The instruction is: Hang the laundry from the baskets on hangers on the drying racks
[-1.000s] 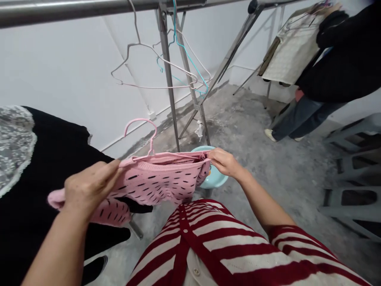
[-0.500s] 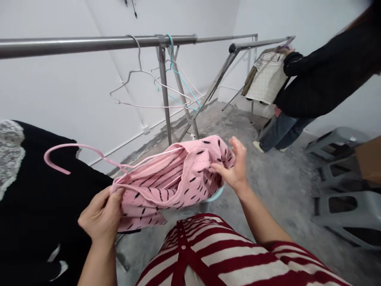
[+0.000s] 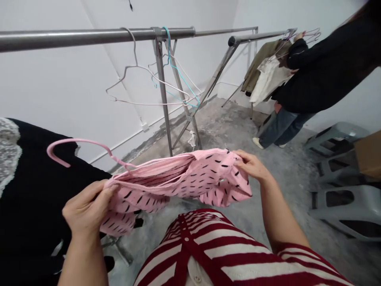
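Note:
A pink knit top (image 3: 205,174) with short black dashes is stretched sideways in front of my striped shirt. Inside its neckline sits a pink hanger (image 3: 86,142), whose hook sticks out to the upper left and whose bar is mostly covered by the cloth. My left hand (image 3: 89,202) pinches the top's left shoulder together with the hanger end under it. On the other side, my right hand (image 3: 251,163) grips the right shoulder, thumb in front and fingers behind. The top's body and sleeves hang in folds below.
A metal rail (image 3: 74,39) runs across the back, with a pale wire hanger (image 3: 149,104) and a blue hanger (image 3: 169,47) on it. Black clothing (image 3: 38,190) hangs at left. A person in black (image 3: 327,75) handles garments at another rack. Grey stools (image 3: 342,206) and a cardboard box (image 3: 369,155) stand right.
My right hand has moved outward and down, closing on the right shoulder and pulling the neckline straighter. My left hand has shifted slightly left. The other person has raised hangers and moved a white garment.

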Tool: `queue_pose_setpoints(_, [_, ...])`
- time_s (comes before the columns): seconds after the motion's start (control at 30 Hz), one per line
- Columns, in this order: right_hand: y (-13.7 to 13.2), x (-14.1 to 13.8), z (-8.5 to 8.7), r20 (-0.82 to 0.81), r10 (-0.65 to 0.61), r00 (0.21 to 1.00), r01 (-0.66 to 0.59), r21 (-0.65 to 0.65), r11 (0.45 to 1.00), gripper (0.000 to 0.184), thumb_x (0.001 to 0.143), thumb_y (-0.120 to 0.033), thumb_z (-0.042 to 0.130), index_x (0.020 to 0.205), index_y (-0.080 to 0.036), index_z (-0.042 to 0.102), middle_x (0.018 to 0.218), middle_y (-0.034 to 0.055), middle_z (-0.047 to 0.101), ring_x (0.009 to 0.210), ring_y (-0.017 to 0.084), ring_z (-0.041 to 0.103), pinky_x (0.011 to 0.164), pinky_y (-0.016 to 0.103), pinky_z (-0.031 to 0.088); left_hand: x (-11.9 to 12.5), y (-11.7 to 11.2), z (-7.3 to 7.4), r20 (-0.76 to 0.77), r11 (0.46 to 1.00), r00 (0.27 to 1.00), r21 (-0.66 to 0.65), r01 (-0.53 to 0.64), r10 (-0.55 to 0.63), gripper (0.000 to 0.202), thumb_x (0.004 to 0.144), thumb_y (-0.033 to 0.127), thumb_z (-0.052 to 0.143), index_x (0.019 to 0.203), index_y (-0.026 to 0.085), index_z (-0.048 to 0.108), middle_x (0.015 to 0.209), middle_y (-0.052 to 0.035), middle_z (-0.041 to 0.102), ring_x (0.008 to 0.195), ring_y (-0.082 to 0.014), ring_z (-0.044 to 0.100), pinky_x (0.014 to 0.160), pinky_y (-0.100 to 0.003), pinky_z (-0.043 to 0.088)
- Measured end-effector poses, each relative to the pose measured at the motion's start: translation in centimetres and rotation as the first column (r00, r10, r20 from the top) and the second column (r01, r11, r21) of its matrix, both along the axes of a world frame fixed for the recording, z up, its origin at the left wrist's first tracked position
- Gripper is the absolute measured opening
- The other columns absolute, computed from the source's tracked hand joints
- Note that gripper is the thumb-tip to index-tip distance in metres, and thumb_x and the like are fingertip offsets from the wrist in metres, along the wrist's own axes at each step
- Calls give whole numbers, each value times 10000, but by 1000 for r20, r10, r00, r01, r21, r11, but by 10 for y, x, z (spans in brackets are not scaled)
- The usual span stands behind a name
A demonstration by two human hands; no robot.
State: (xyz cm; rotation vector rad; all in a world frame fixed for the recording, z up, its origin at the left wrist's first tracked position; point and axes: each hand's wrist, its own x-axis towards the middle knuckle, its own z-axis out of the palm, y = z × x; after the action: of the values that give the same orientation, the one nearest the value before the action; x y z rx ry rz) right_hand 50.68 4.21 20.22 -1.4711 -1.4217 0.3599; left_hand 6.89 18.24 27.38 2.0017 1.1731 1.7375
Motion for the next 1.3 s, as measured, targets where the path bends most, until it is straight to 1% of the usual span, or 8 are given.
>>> queue_pose_setpoints(0.13, [8, -32, 27, 251, 76, 965, -116, 147, 982, 589, 785, -489, 616, 1293, -219, 484, 1291, 116, 526, 1188, 244, 488, 965, 401, 409, 5, -4, 6, -32, 1000, 999, 7, 10, -9, 94, 668, 260, 744, 728, 189, 735, 690, 25, 701, 607, -76, 610, 571, -152, 478])
queue_pose_setpoints(0.23, [25, -53, 39, 463, 41, 886, -141, 184, 973, 354, 873, -426, 514, 1117, -177, 575, 1022, 106, 642, 973, 210, 571, 920, 391, 408, 7, -7, 7, -108, 995, 991, 41, 89, -84, 57, 699, 229, 723, 744, 194, 732, 688, 34, 694, 594, -63, 598, 564, -141, 467])
queue_pose_setpoints(0.4, [32, -62, 48, 549, 380, 745, -431, -39, 902, 366, 956, -379, 314, 805, -156, 562, 743, 55, 582, 693, 136, 514, 642, 252, 397, 5, -10, 2, -298, 965, 924, 24, 260, -242, 70, 749, 199, 672, 793, 198, 727, 731, 26, 702, 623, -76, 616, 574, -151, 469])
queue_pose_setpoints(0.6, [25, -87, 65, 324, 743, 586, -664, -334, 669, 344, 928, -419, 381, 781, -156, 547, 645, -6, 524, 565, 91, 440, 536, 206, 346, 7, -14, -6, -406, 956, 870, -43, 289, -281, 179, 817, 296, 596, 792, 174, 724, 661, -21, 675, 591, -105, 599, 567, -195, 457])
queue_pose_setpoints(0.87, [6, -88, 92, 83, 616, 783, -539, -403, 740, 324, 839, -466, 504, 737, -192, 644, 697, 55, 629, 632, 174, 571, 589, 266, 484, -33, 6, -23, -454, 987, 878, -124, 106, -151, 237, 812, 367, 565, 714, 183, 679, 661, -16, 605, 626, -109, 540, 644, -211, 455])
queue_pose_setpoints(1.07, [27, -103, 112, -260, 445, 857, -513, -347, 785, 360, 757, -515, 595, 952, -229, 693, 860, 96, 696, 768, 248, 652, 692, 363, 554, -65, 15, -74, -87, 941, 992, -320, -111, 88, 301, 810, 424, 506, 889, 186, 673, 847, -47, 650, 807, -160, 604, 769, -279, 487])
queue_pose_setpoints(1.13, [44, -124, 123, -304, 397, 866, -473, -244, 847, 378, 723, -513, 640, 963, -227, 693, 885, 88, 703, 744, 235, 654, 711, 364, 553, -60, 2, -104, -24, 910, 999, -412, -48, 42, 335, 814, 431, 472, 910, 174, 663, 863, -55, 658, 806, -165, 606, 773, -296, 486])
queue_pose_setpoints(1.3, [98, -184, 156, -296, 411, 862, -428, 8, 904, 418, 706, -510, 663, 947, -168, 670, 826, 71, 695, 736, 220, 637, 691, 337, 528, -47, -51, -186, 157, 656, 972, -717, 236, -177, 362, 728, 500, 491, 744, 157, 604, 662, -18, 581, 596, -144, 558, 626, -289, 474])
